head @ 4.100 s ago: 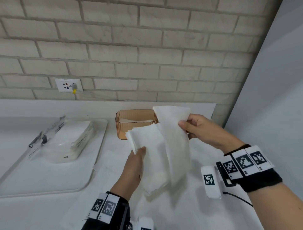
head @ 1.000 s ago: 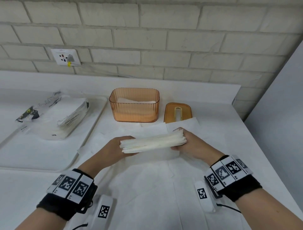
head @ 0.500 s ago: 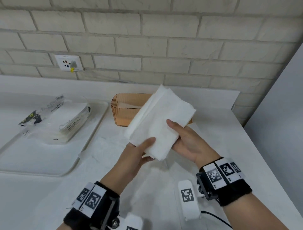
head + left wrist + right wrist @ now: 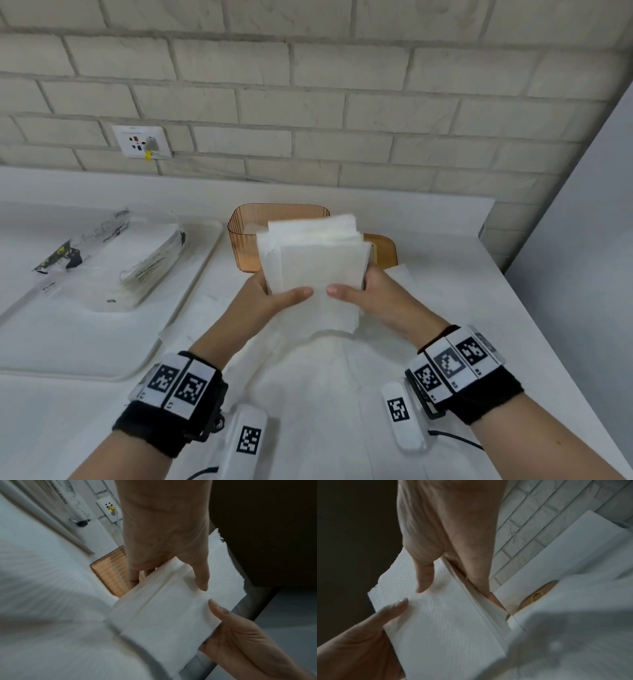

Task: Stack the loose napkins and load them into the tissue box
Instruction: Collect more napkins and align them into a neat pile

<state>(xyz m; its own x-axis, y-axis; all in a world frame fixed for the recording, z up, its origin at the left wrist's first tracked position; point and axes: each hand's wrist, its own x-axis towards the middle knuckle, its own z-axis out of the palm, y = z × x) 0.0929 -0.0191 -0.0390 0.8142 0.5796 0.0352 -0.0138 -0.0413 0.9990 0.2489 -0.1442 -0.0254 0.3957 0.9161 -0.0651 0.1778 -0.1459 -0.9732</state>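
While both hands point(image 4: 337, 301) grip — napkin stack point(image 4: 318, 263) upright; aloft.

Bare forearms, left hand point(image 4: 263, 301) and right hand point(image 4: 373, 298) uncovered, black fabric wristbands point(image 4: 161, 425), white panels printed with black square codes point(image 4: 452, 363), white coded camera pods point(image 4: 248, 438) below each wrist, thin black cables point(image 4: 455, 437).

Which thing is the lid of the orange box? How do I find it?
Start at the brick wall and look down to the white counter below it. The see-through orange box stands there, partly hidden behind the napkin stack that both hands hold. The lid lies just right of the box: it has the same orange colour, but it is low and flat rather than tall and open.
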